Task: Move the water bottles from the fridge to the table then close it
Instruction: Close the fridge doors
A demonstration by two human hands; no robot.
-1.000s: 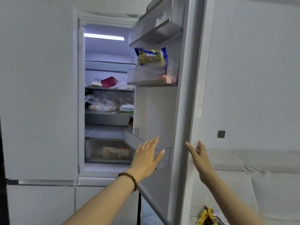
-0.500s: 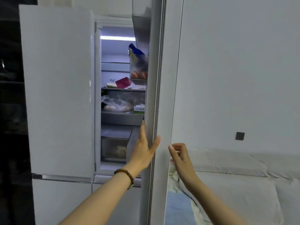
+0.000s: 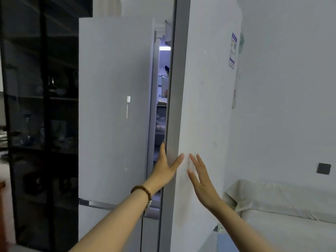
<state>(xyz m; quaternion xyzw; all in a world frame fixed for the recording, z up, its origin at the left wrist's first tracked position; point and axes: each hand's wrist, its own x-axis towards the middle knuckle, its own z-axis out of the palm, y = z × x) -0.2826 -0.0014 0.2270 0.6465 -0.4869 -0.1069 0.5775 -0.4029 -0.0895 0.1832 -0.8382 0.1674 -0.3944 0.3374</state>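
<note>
One tall white fridge (image 3: 116,106) fills the middle, and its right-hand door (image 3: 203,106) stands only a sliver ajar, a narrow lit gap (image 3: 161,110) showing shelves inside. A dark glass cabinet (image 3: 41,106) stands to the left, and a pale covered sofa (image 3: 291,206) sits low on the right. Both hands are on that door. The left hand (image 3: 164,171) is at the door's grey edge (image 3: 177,88), fingers straight up along the inner side, thumb spread across the edge, not clenched. The right hand (image 3: 201,180) lies flat on the door's outer face just beside it, fingers straight and slightly spread, grasping nothing. A beaded bracelet (image 3: 143,190) circles the left wrist.
</note>
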